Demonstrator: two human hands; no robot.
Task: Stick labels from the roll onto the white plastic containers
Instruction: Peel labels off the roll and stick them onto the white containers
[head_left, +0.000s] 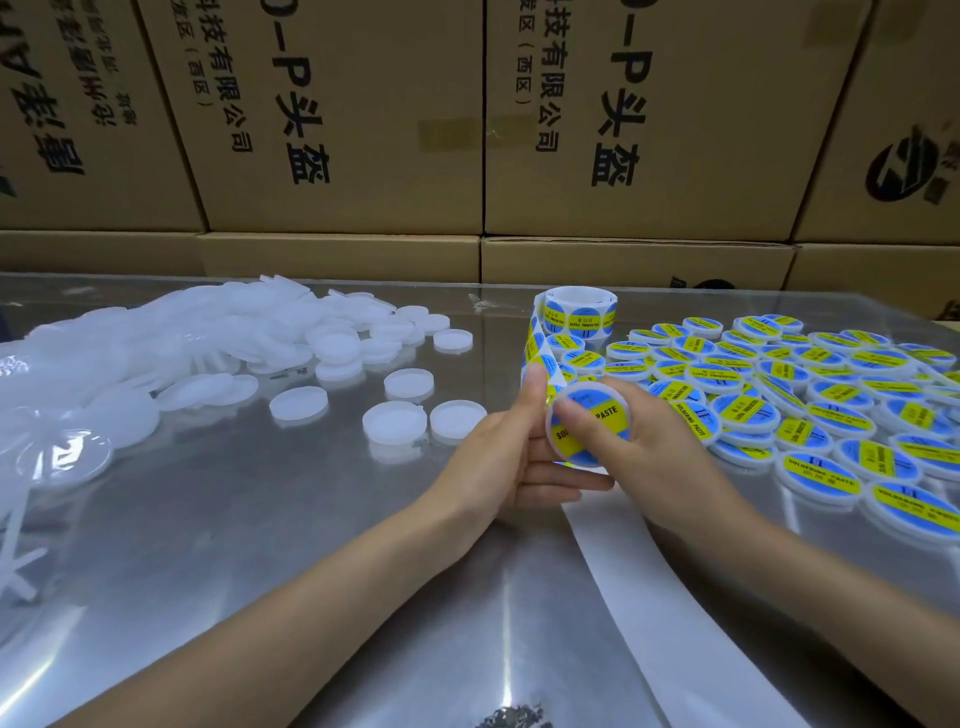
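Observation:
A round white container (605, 415) with a blue and yellow label on its face is held upright at table centre. My left hand (511, 452) grips it from the left, thumb up along the label strip (537, 348). My right hand (639, 441) holds its right side, and the thumb presses across the label. The label roll (579, 309) stands just behind, its strip running down into my left hand. Several unlabelled white containers (395, 422) lie to the left. Several labelled ones (810, 395) are heaped on the right.
The empty white backing paper (654, 597) trails from my hands toward the near right edge over the shiny metal table (311, 545). Clear plastic bags (52, 441) lie at far left. Stacked cardboard boxes (337, 130) wall off the back.

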